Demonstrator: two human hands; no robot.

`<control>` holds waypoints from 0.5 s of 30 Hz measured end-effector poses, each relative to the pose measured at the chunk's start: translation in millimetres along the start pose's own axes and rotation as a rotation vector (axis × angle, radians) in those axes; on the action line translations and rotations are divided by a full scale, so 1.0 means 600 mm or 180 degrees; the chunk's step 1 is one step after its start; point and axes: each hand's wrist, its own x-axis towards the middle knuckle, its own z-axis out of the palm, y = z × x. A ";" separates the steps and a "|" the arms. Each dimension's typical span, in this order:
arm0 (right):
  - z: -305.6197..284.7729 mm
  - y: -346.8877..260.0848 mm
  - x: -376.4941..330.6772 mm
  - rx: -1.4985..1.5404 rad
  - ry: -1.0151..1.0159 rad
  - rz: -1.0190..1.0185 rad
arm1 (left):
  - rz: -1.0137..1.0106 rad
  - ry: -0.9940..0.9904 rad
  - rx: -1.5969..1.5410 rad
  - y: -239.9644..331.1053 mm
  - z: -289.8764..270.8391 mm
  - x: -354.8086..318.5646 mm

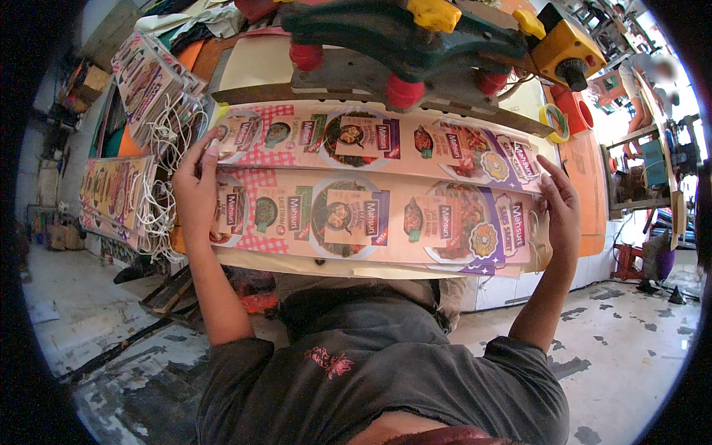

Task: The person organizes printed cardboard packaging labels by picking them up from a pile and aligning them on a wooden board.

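Observation:
A long printed sheet with food pictures and a red checked strip lies across the work table, below the machine. Nearer to me, a second strip with the same print overlaps in line with it. My left hand pinches the left end of the farther sheet, thumb and fingertips at its edge. At the opposite end, my right hand has its fingers closed round the sheet's right edge. Both forearms reach up from below, and the sheet stretches nearly flat between the hands.
A dark green machine with red knobs stands over the table's far side, with a yellow control box at its right. Stacked printed bags with white cords lie left. A yellow tape roll sits right; another person's arm shows beyond.

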 end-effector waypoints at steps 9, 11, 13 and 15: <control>-0.001 -0.007 0.008 0.2007 -0.0343 0.0366 | -0.1496 0.0123 -0.5002 0.021 0.008 -0.009; 0.007 -0.004 0.012 0.2238 -0.0320 0.0455 | -0.1529 0.0046 -0.5261 0.005 0.014 -0.016; 0.013 -0.004 0.013 0.2456 -0.0306 0.0563 | -0.1583 -0.0019 -0.5518 -0.002 0.023 -0.022; 0.015 -0.009 0.013 0.2528 -0.0565 0.0594 | -0.1675 -0.0422 -0.6027 0.001 0.032 -0.025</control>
